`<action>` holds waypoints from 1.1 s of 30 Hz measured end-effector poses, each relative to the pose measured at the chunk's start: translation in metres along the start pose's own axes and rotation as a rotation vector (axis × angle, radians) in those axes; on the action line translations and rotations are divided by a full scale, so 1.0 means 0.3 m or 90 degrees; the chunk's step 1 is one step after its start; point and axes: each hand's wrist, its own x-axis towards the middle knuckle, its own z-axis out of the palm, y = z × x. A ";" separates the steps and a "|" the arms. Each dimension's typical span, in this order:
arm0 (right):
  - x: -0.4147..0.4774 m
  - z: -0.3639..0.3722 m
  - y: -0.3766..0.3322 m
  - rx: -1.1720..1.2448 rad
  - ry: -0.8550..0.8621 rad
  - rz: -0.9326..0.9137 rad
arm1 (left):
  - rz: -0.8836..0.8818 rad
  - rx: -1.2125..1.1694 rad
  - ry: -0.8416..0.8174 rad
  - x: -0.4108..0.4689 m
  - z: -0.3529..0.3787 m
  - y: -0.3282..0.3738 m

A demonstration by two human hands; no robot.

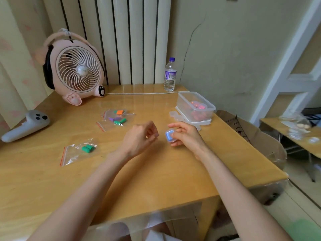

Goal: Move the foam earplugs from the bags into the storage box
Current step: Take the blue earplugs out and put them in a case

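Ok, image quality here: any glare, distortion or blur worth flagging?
Head view: wide-angle bending bows the radiator and the table edges; glare streaks its glossy top toward the back; light is soft, shadows faint; a blurred green smear sits bottom right; the right hand and the small blue case it grips look slightly soft.

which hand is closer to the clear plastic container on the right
Right. The right hand, holding a small blue case, is just in front of the clear plastic container. The left hand is farther off to the left.
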 end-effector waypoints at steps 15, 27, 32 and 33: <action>0.033 -0.328 0.002 0.134 0.277 0.077 | -0.026 0.011 0.060 -0.054 0.173 0.219; 0.129 -0.319 -0.119 -0.065 0.034 -0.019 | -0.004 -0.026 0.097 -0.037 0.115 0.222; -0.071 -0.308 -0.060 -0.166 -0.121 -0.120 | 0.009 -0.101 0.128 -0.026 0.139 0.262; -0.095 -0.322 -0.043 -0.165 -0.068 -0.133 | 0.014 -0.129 0.134 -0.026 0.147 0.275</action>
